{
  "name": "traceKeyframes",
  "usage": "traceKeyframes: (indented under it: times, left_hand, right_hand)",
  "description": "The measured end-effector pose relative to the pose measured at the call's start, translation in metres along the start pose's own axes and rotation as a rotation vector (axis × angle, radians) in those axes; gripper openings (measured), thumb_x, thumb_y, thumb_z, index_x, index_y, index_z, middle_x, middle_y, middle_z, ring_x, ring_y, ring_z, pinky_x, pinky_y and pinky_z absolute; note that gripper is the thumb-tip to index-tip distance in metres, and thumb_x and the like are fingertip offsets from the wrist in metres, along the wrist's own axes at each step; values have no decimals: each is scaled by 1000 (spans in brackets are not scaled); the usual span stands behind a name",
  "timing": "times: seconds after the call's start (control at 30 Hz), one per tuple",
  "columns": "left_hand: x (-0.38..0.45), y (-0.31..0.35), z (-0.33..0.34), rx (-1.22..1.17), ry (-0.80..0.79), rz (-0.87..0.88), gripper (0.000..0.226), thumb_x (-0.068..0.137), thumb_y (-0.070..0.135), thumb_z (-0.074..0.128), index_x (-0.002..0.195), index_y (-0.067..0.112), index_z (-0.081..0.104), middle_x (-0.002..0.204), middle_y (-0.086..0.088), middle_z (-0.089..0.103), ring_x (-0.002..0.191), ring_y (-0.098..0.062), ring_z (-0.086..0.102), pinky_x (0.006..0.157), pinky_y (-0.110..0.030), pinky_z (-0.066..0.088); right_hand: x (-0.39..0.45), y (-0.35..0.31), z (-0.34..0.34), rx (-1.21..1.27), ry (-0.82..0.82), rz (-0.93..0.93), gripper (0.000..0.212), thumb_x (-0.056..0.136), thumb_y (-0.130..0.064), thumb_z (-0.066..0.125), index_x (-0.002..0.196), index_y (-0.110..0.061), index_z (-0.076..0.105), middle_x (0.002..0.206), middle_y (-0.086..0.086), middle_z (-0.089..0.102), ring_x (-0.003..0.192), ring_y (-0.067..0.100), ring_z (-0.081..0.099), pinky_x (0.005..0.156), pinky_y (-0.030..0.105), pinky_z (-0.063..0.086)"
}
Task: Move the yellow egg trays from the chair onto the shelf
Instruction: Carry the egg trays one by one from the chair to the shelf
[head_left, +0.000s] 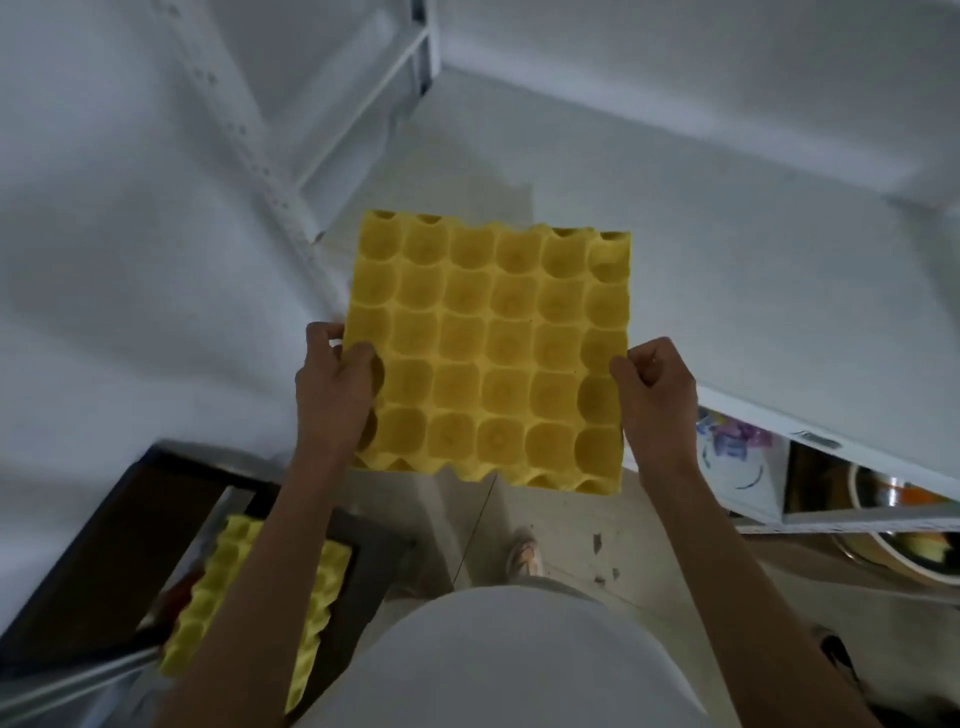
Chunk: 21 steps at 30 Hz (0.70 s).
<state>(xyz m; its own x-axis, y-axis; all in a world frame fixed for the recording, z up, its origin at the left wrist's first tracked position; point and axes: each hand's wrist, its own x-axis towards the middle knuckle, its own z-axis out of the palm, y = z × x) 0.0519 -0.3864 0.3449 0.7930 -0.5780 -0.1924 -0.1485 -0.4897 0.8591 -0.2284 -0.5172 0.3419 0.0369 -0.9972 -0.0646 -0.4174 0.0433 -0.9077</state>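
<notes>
A yellow egg tray (493, 348) hangs in mid-air in front of me, cups facing up, held level by both hands. My left hand (335, 387) grips its left edge with the thumb on top. My right hand (654, 392) pinches its right edge. Another yellow egg tray (228, 587) lies on the dark chair (104, 545) at the lower left, partly hidden by my left forearm. The white shelf (779, 270) spreads out to the right, its top board just beyond the held tray.
A white metal shelf post (260, 156) runs diagonally at the upper left. Under the shelf board at the right sit a printed white box (737, 467) and metal bowls (893, 525). My foot (524, 556) stands on the pale floor below.
</notes>
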Motion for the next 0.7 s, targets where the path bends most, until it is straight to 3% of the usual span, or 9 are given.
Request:
traceKeyframes:
  times: [0.2,0.3,0.4,0.47,0.57,0.7]
  left_hand:
    - [20,44,66,53,-86,104,21,93,35,51,113,28,51,91,11,64,80,-5,61,61,-24,40]
    - [36,51,79,90,-82,97,31,91,37,53,121,29,57,94,16,61,82,-3,58,67,-26,43]
    - [55,59,92,124,-107,112,40,90,33,58,129,23,62,107,8,65,92,-16,62,77,-30,46]
    - [72,61,97,128,-128,117,41,90,29,61,130,19,62,104,7,66,87,-12,62,67,-23,43]
    - [110,60,108,106,-164,89,44,88,30,64,131,22,59,91,21,59,79,5,54,61,-18,38]
    - [178,67,122,112,-232,111,46,86,33,68,130,21,59,89,24,55,84,-5,60,62,-17,38]
  right_hand:
    - [38,9,-47,6,64,36,22,91,-38,67,91,-18,57,74,-10,59,60,-5,54,52,9,44]
    - [51,18,-46,4,48,75,18,90,-34,68,97,-20,59,81,-10,64,65,-4,59,59,20,48]
    - [67,28,-37,6,61,137,17,91,-29,66,104,-18,60,91,-3,68,80,7,65,67,34,54]
    - [78,29,-24,19,62,186,20,91,-32,63,107,-21,60,96,-3,69,87,15,66,69,33,53]
    - [99,23,0,6,40,226,30,89,-39,60,117,-25,62,97,-12,69,89,10,66,65,28,50]
    - [141,11,41,-26,29,253,38,95,-36,58,129,-20,60,109,-1,70,100,24,67,87,45,59]
